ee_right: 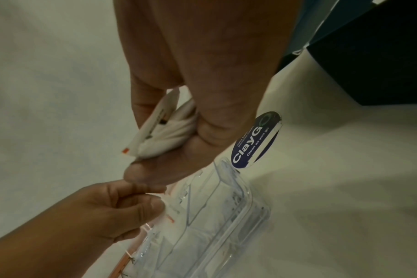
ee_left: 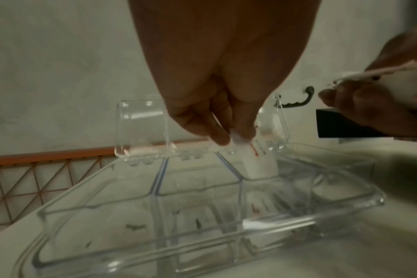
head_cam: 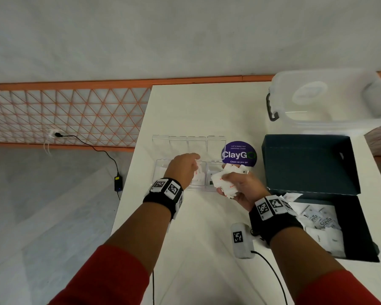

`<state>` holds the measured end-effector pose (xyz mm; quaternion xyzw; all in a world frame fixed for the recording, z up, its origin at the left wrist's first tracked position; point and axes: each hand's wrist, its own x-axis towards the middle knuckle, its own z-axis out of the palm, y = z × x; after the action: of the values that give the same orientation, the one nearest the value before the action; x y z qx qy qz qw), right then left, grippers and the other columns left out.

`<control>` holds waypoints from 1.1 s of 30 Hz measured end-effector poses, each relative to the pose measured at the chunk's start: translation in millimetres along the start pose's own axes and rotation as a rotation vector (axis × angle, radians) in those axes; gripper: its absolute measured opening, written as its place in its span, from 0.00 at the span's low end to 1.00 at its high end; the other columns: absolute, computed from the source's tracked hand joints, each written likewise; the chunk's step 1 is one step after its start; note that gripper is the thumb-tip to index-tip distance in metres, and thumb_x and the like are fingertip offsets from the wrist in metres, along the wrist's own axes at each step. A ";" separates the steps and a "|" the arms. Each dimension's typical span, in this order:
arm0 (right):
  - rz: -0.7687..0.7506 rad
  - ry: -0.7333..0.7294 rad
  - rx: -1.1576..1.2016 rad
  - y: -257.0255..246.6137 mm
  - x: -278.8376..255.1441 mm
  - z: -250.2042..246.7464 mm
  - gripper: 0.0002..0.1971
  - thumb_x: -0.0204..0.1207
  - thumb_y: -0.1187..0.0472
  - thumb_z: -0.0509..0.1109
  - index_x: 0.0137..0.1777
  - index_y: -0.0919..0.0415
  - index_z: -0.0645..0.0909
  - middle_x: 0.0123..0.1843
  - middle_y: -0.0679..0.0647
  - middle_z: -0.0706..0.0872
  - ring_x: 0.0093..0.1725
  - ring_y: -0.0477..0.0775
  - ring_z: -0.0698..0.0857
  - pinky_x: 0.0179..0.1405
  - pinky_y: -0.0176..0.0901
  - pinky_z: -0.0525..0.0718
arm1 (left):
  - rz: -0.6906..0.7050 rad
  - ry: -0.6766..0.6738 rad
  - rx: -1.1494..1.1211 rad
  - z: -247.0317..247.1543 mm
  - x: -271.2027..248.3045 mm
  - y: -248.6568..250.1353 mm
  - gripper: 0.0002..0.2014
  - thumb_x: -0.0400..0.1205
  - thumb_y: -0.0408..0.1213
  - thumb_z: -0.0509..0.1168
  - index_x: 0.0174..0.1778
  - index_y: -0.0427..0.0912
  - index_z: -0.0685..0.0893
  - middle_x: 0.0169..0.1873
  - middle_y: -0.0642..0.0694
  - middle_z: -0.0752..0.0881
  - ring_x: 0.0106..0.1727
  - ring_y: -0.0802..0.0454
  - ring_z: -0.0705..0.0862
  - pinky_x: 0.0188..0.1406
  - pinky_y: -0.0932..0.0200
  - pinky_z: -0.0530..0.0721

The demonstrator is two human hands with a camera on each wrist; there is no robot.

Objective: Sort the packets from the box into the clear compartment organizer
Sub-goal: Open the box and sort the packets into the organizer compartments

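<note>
The clear compartment organizer point(head_cam: 162, 167) lies on the white table with its small lids point(head_cam: 178, 143) raised at the back. My left hand point(head_cam: 185, 166) hovers over it and pinches a white packet with red print point(ee_left: 255, 159), whose lower end dips into a compartment point(ee_left: 262, 180). My right hand point(head_cam: 238, 188) sits just right of the organizer and grips a bunch of white packets point(head_cam: 227, 179), also visible as a fanned bunch of packets point(ee_right: 164, 129). The dark box point(head_cam: 356, 221) at the right holds more packets point(head_cam: 323, 223), some marked Stevia.
A purple round ClayGo sticker point(head_cam: 239, 154) lies behind my right hand. The box's raised lid point(head_cam: 308, 161) stands behind it. A clear lidded tub point(head_cam: 326, 100) sits at the back right. A small white device point(head_cam: 241, 241) with a cable lies near my right wrist. The table's left edge point(head_cam: 128, 179) is close.
</note>
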<state>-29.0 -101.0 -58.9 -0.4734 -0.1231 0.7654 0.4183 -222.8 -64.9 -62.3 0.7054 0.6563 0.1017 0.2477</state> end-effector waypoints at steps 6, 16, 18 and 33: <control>0.007 0.024 0.000 -2.3 5.4 -5.6 0.18 0.72 0.82 0.70 0.61 0.69 0.83 0.55 0.65 0.85 0.52 0.68 0.88 0.34 0.53 0.91 | 0.037 -0.020 0.215 11.5 5.3 -6.0 0.08 0.84 0.33 0.61 0.51 0.48 0.85 0.46 0.43 0.83 0.41 0.47 0.72 0.48 0.57 0.68; 0.006 0.046 -0.017 0.7 17.0 -11.0 0.15 0.70 0.82 0.72 0.51 0.64 0.85 0.51 0.64 0.88 0.49 0.68 0.91 0.34 0.54 0.89 | 0.141 -0.163 0.375 9.1 5.8 -2.5 0.15 0.85 0.32 0.57 0.63 0.49 0.84 0.52 0.42 0.88 0.54 0.43 0.82 0.54 0.54 0.72; 0.016 0.036 -0.006 2.0 16.4 -9.3 0.16 0.70 0.81 0.73 0.54 0.65 0.85 0.52 0.64 0.87 0.51 0.69 0.89 0.33 0.53 0.89 | 0.125 -0.090 0.224 5.0 0.4 -1.6 0.13 0.86 0.36 0.59 0.61 0.47 0.86 0.50 0.43 0.90 0.51 0.43 0.85 0.53 0.54 0.80; -0.023 -0.017 -0.116 12.7 9.1 3.9 0.15 0.73 0.74 0.77 0.59 0.68 0.83 0.52 0.65 0.90 0.47 0.64 0.93 0.35 0.50 0.89 | -0.007 -0.137 -0.520 -14.5 -25.1 18.3 0.10 0.75 0.31 0.75 0.40 0.54 0.89 0.24 0.68 0.84 0.28 0.70 0.80 0.32 0.80 0.74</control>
<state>-40.7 -101.2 -69.9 -0.4887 -0.1763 0.7562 0.3978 -216.4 -86.6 -36.4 0.6211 0.5922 0.2178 0.4648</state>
